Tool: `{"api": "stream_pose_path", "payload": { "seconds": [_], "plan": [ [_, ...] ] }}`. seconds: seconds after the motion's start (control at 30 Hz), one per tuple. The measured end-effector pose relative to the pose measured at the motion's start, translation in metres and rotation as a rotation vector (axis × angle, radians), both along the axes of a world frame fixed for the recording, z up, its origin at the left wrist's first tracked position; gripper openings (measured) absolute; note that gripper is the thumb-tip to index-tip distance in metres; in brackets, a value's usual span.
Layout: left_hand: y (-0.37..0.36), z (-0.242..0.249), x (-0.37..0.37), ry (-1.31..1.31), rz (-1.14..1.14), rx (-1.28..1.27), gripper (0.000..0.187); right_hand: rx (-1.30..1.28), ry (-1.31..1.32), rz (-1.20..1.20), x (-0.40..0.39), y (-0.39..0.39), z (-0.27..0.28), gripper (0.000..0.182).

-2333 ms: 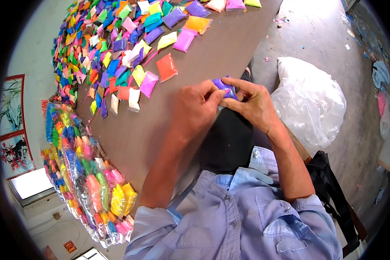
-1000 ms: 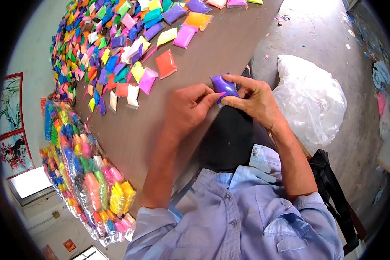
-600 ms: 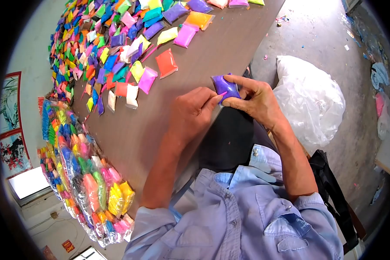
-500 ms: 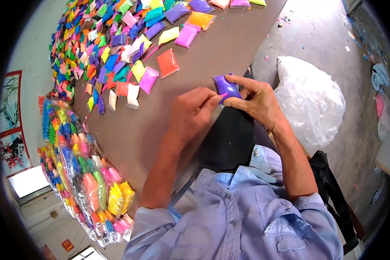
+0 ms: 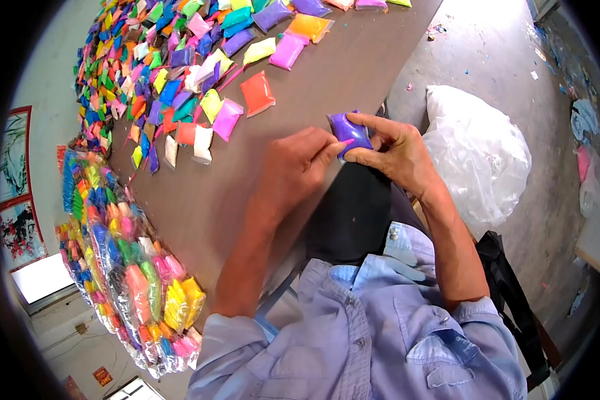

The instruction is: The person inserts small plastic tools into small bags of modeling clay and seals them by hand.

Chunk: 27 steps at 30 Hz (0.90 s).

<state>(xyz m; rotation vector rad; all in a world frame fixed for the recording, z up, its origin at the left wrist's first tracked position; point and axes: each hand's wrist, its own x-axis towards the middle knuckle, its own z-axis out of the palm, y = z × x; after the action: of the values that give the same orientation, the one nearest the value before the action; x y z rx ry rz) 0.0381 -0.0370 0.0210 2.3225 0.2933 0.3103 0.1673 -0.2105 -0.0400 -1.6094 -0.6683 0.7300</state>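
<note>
Head view: right hand point(image 5: 399, 155) grips purple packet point(image 5: 351, 131) (long axis down-right), left hand point(image 5: 299, 160), pink stick point(image 5: 347, 141).

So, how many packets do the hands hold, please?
1: the purple packet, between thumb and fingers of the right hand. The left hand holds a pink piece by it. More may be hidden.
</note>
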Motion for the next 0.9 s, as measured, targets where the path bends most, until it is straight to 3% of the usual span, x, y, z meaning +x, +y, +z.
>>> {"api": "stream_pose_path", "payload": {
  "seconds": [0.47,0.7,0.9],
  "plan": [
    [0.000,-0.005,-0.006,0.000,-0.086,0.116,0.005,-0.001,-0.030,0.005,0.002,0.001,-0.001,0.056],
    [-0.002,-0.002,0.001,-0.008,-0.032,0.047,0.006,0.006,0.004,0.012,0.000,-0.001,-0.001,0.057],
    [-0.004,-0.002,-0.010,0.043,-0.093,0.225,0.006,0.013,-0.117,0.036,0.002,-0.001,-0.007,0.062]
  ]
}}
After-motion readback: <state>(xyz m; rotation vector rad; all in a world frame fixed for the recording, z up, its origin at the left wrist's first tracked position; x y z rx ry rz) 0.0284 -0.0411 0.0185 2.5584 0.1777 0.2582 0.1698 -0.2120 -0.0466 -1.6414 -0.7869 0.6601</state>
